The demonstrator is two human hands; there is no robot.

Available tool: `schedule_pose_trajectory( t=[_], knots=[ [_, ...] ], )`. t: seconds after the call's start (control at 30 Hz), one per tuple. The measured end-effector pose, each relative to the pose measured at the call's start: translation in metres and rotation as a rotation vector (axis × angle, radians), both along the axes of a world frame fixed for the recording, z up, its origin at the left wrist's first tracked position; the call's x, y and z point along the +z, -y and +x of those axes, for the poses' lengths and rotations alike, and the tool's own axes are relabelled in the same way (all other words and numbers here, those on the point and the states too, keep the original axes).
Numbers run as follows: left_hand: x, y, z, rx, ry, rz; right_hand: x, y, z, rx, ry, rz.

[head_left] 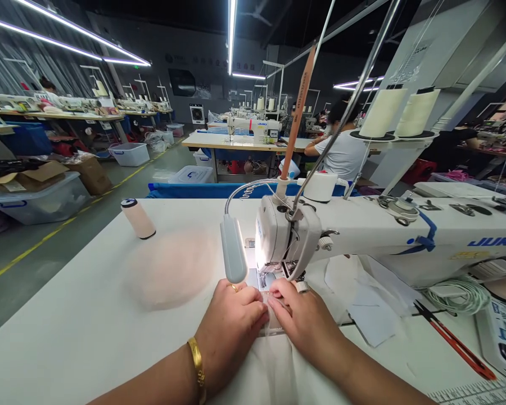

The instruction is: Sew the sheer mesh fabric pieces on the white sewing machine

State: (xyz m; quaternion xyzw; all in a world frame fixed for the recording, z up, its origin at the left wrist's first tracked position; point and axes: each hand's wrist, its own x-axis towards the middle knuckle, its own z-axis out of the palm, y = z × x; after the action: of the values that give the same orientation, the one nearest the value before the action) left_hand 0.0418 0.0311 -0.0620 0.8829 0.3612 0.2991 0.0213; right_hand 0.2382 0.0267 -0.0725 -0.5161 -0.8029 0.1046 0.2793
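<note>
Pale cloth (274, 360) lies over the surface (67, 337) and reaches the sewing machine (375, 230). Just in front of the presser foot (262, 279), the left hand (231, 318) has its fingers curled together on it and the right hand (314, 320) pinches it narrowly — probably to keep it flat and straight. A lamp (234, 250) hangs close by, presumably to light the fine work.

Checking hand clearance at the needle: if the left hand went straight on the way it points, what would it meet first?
Likely the fingers of the right hand, just ahead of the left hand; depth is unclear.
</note>
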Motion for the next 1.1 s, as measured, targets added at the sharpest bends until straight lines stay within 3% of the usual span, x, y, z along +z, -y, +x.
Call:
schedule_pose_trajectory(
  t=[0.17, 0.5, 0.67, 0.87, 1.0, 1.1],
  knots=[
    [-0.001, 0.0, -0.001, -0.003, -0.003, 0.002, 0.002, 0.007, 0.004, 0.138, 0.057, 0.09],
    [0.004, 0.003, -0.003, 0.047, -0.092, -0.067, -0.004, -0.001, 0.005, 0.023, 0.138, 0.111],
    [0.006, 0.003, -0.002, 0.072, -0.105, -0.074, -0.004, -0.003, 0.003, 0.0, 0.154, 0.204],
    [0.008, 0.005, -0.001, 0.08, -0.134, -0.105, -0.001, -0.003, 0.001, -0.008, 0.178, 0.201],
    [0.022, 0.009, -0.005, 0.07, -0.153, -0.255, 0.002, -0.001, 0.005, 0.019, 0.196, 0.164],
    [0.038, 0.016, -0.01, 0.011, -0.226, -0.423, 0.017, 0.007, 0.014, 0.114, 0.173, 0.083]
  ],
)
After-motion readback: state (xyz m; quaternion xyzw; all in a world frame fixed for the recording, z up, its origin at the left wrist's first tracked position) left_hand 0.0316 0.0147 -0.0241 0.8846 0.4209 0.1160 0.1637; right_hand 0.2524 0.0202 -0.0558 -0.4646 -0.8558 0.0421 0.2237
